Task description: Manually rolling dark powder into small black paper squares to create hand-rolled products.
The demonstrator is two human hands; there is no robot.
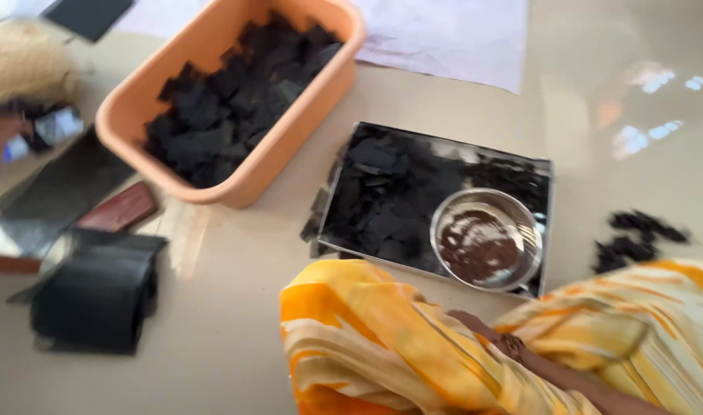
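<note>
Head view: our hands, grip impossible to tell under yellow cloth (382,338), lay near the steel bowl (486,240) of brown powder, which a nudge could spill onto the black squares (382,192).

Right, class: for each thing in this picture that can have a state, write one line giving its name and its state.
Orange tub: nearly full of black pieces.
Metal tray: upright on the floor, holding black pieces and a bowl.
Steel bowl: upright, brown contents inside.
Black sheet stack: lying on the floor.
Loose black pieces: scattered on the floor.
</note>
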